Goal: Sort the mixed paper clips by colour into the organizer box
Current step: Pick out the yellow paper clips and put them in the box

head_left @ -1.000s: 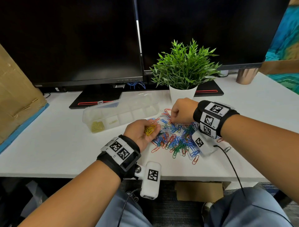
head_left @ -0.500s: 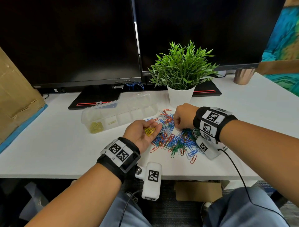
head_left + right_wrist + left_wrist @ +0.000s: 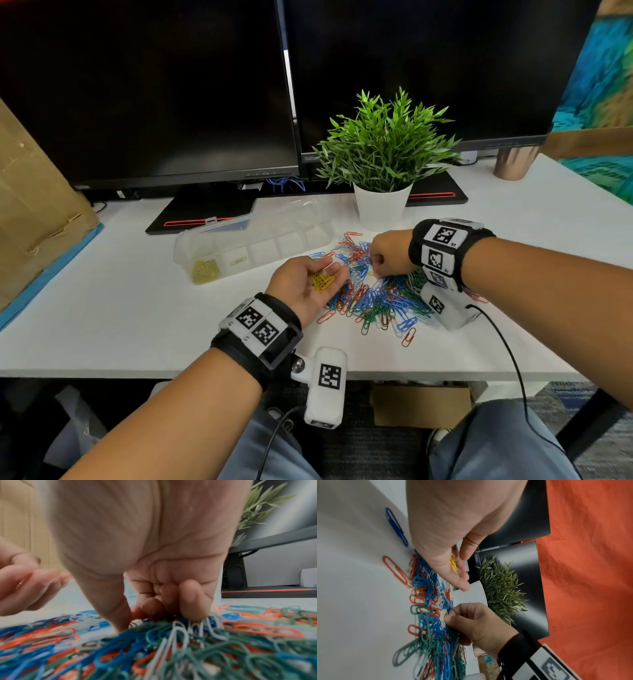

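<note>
The clear organizer box point(image 3: 253, 240) sits at left on the white desk point(image 3: 120, 308), yellow clips in its end compartment. Your left hand point(image 3: 305, 284) lies palm-up, cupping yellow paper clips point(image 3: 322, 281). Your right hand point(image 3: 388, 255) pinches into the mixed clip pile point(image 3: 373, 298).

Surface point(image 3: 120, 308): plain white. Clip pile point(image 3: 373, 294): mixed blue, red-orange, green, white. Yellow clips point(image 3: 322, 281) in left palm; more yellow in end compartment of the organizer box point(image 3: 253, 240), which is clear plastic. Monitors point(image 3: 154, 85): black screens, red stripe on each base. Plant point(image 3: 387, 144): bright green leaves, white pot. Wrist bands point(image 3: 260, 329): black with black-and-white square marker patterns. Cup point(image 3: 513, 162): copper. Cardboard point(image 3: 30, 205): brown, blue edge beneath. Trousers point(image 3: 496, 445): grey-blue.
</note>
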